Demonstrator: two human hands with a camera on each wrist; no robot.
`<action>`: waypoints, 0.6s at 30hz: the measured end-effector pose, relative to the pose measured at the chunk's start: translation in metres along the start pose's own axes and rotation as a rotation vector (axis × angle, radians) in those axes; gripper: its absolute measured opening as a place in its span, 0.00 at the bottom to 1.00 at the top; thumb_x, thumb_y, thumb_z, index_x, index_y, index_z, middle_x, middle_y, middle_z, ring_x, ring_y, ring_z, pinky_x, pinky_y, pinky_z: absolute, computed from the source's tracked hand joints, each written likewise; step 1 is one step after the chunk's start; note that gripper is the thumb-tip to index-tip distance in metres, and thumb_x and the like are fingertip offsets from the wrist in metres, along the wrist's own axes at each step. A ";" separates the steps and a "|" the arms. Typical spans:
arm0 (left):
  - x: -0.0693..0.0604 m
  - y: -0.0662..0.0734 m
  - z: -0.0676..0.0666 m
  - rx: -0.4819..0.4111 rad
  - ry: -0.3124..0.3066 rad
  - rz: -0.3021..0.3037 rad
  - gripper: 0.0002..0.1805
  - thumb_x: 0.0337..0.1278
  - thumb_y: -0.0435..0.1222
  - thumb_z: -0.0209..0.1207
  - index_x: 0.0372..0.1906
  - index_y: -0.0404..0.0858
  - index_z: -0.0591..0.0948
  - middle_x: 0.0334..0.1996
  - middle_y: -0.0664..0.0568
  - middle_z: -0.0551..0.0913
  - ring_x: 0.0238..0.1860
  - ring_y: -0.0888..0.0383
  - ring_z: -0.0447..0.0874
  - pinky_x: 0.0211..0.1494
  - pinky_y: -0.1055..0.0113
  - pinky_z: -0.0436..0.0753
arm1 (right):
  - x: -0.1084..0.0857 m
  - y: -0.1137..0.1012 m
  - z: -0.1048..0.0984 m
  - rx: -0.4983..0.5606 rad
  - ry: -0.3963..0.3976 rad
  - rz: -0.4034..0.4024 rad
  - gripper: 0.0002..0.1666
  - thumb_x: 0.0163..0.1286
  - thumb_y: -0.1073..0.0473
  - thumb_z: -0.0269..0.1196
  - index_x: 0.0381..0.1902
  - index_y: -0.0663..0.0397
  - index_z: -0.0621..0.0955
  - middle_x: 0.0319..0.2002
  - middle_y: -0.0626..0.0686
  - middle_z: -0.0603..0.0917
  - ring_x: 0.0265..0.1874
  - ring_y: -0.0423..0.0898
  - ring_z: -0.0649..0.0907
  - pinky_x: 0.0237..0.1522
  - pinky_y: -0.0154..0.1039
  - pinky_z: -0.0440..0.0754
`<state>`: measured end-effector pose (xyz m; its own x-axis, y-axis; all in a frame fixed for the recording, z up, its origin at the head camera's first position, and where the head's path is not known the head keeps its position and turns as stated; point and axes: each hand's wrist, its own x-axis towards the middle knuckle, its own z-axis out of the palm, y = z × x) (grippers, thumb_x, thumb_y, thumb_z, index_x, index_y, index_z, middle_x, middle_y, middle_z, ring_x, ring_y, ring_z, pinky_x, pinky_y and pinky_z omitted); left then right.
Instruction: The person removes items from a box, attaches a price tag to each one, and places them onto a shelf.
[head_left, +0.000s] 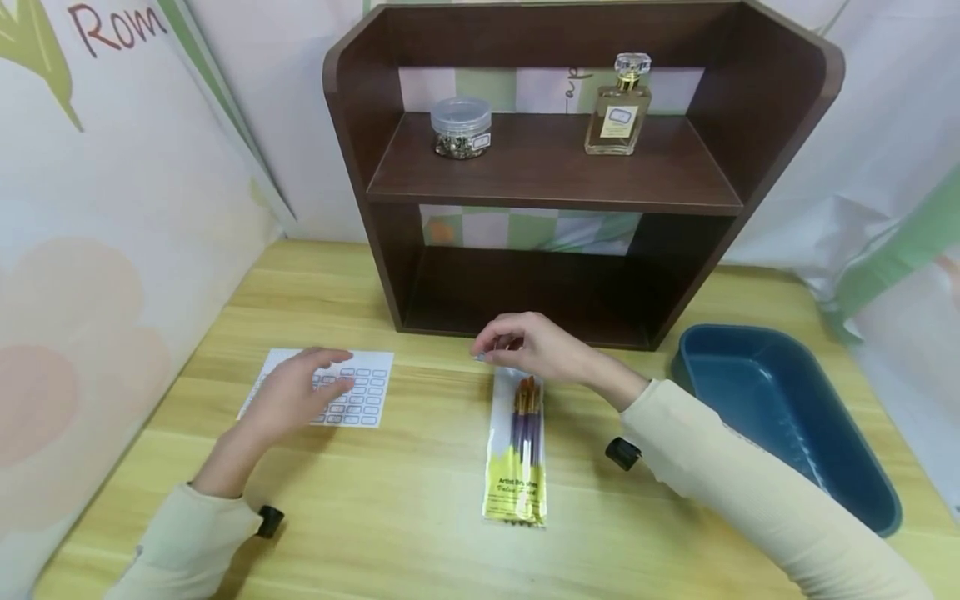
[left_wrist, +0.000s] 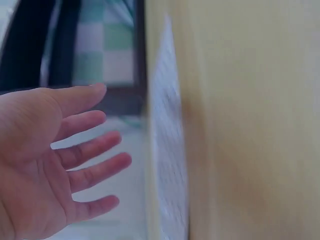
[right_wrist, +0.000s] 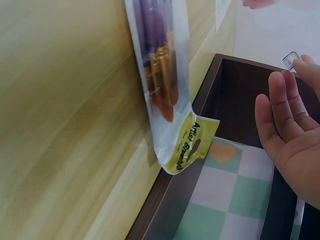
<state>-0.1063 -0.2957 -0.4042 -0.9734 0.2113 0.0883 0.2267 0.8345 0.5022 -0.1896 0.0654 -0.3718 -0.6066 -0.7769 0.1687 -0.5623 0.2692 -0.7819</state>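
Observation:
Between thumb and fingertips, my right hand (head_left: 528,343) pinches a small blue-bordered label sticker (right_wrist: 290,60). Below that hand, a clear pack of artist brushes (head_left: 517,450) lies on the table, its purple handles toward me and bristles toward the shelf. The pack's yellow header tab (right_wrist: 192,142) bends upward in the right wrist view. My left hand (head_left: 296,396) hovers with spread fingers above a white sheet of label stickers (head_left: 367,392), holding nothing. Part of the sheet is hidden beneath it.
A dark brown two-tier shelf (head_left: 555,179) stands at the back. Its upper tier bears a labelled lidded jar (head_left: 461,129) and a labelled perfume bottle (head_left: 618,112). At the right sits a blue tray (head_left: 750,337), partly behind the right sleeve.

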 end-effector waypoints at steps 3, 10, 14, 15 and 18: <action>0.008 0.021 0.006 -0.086 0.014 0.057 0.21 0.65 0.39 0.65 0.59 0.35 0.81 0.55 0.42 0.83 0.55 0.42 0.81 0.57 0.44 0.80 | -0.002 0.002 0.001 -0.002 0.021 -0.001 0.08 0.70 0.67 0.66 0.44 0.54 0.87 0.43 0.45 0.86 0.39 0.44 0.83 0.42 0.48 0.84; 0.024 0.060 0.016 -0.247 0.001 0.149 0.17 0.62 0.39 0.68 0.54 0.39 0.85 0.51 0.51 0.86 0.47 0.54 0.84 0.50 0.49 0.83 | -0.007 0.005 0.003 0.004 0.066 0.008 0.08 0.69 0.68 0.66 0.42 0.54 0.87 0.41 0.45 0.88 0.37 0.44 0.83 0.38 0.43 0.84; 0.032 0.075 0.025 -0.313 -0.022 0.172 0.16 0.62 0.39 0.69 0.52 0.38 0.86 0.50 0.48 0.87 0.45 0.56 0.84 0.49 0.48 0.83 | -0.010 0.005 0.002 -0.004 0.072 0.030 0.08 0.69 0.69 0.66 0.42 0.53 0.87 0.40 0.45 0.88 0.35 0.44 0.83 0.37 0.42 0.83; 0.034 0.078 0.027 -0.327 -0.027 0.170 0.15 0.61 0.39 0.69 0.51 0.38 0.86 0.49 0.48 0.87 0.44 0.56 0.84 0.48 0.50 0.83 | -0.011 0.005 0.002 -0.006 0.073 0.034 0.08 0.69 0.69 0.66 0.42 0.53 0.87 0.40 0.45 0.88 0.35 0.44 0.82 0.37 0.42 0.83; 0.041 0.087 0.036 -0.363 -0.038 0.158 0.14 0.61 0.38 0.69 0.49 0.38 0.87 0.46 0.49 0.88 0.42 0.58 0.84 0.45 0.56 0.84 | -0.013 0.004 0.002 -0.008 0.074 0.038 0.09 0.69 0.70 0.66 0.42 0.53 0.88 0.41 0.45 0.88 0.36 0.44 0.82 0.38 0.42 0.83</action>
<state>-0.1249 -0.1962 -0.3875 -0.9240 0.3470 0.1605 0.3408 0.5573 0.7572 -0.1830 0.0758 -0.3783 -0.6676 -0.7217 0.1829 -0.5421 0.3028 -0.7838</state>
